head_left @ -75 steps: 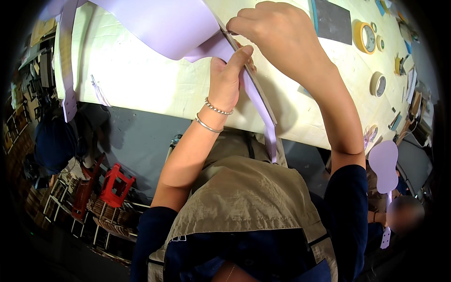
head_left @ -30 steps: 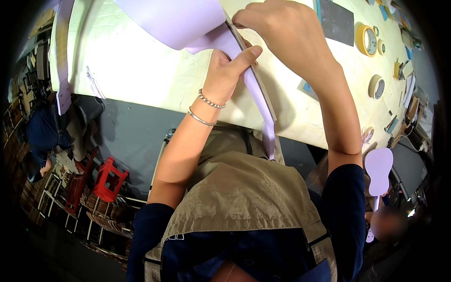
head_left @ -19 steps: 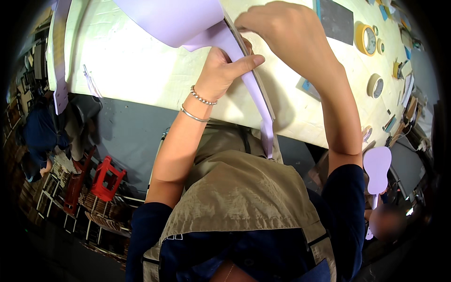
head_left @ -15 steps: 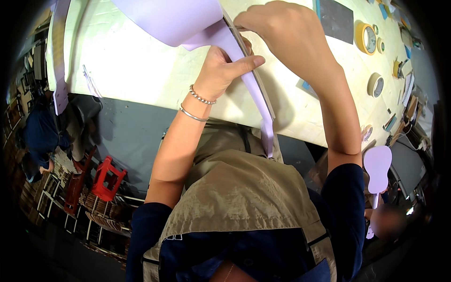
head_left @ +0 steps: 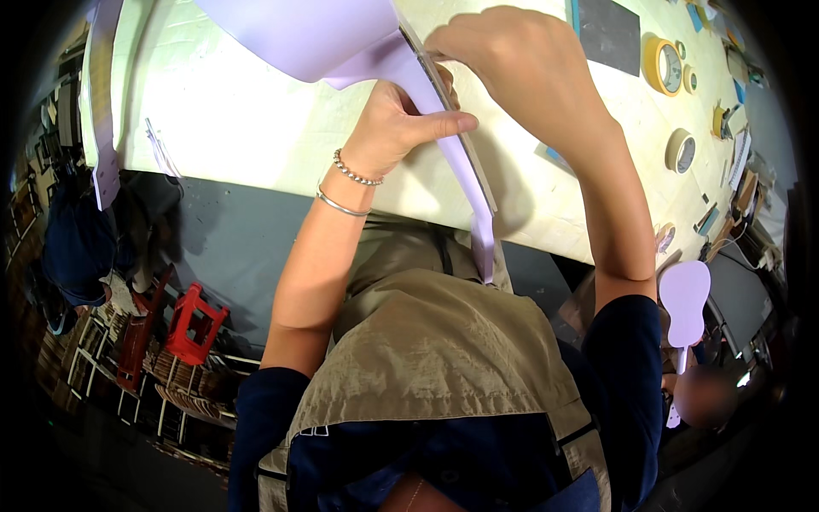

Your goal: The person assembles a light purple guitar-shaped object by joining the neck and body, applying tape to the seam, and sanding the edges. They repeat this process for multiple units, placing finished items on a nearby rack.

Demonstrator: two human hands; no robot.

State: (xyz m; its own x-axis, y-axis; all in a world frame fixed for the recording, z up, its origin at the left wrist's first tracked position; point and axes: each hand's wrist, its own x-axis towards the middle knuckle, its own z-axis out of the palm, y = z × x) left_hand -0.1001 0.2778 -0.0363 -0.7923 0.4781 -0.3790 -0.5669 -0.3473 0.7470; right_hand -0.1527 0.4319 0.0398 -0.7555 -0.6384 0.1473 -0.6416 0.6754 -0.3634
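A lilac ukulele [head_left: 299, 34] is tilted over the near side of the work table, its neck slanting down toward my lap and its headstock at the apron. My left hand [head_left: 401, 132] is wrapped round the neck close to the body, thumb lying across the fretboard's edge. My right hand [head_left: 516, 51] is bent, with its fingertips pinched beside the fretboard near the body joint. Whatever the right fingertips may hold is hidden. The fretboard side faces right, so only its thin edge shows.
On the cream-covered table [head_left: 230, 158] are a yellow tape roll [head_left: 656, 68], a pale tape roll [head_left: 672, 154] and a dark grey sheet [head_left: 607, 38]. Another lilac neck [head_left: 104, 171] overhangs at left. A red stool [head_left: 181, 328] stands lower left. Co-workers are at both sides, one by a lilac ukulele [head_left: 685, 299].
The ukulele and my left hand have shifted slightly left and up in view. My right hand stays bent by the fretboard, almost unmoved. The co-worker at left has shifted a little.
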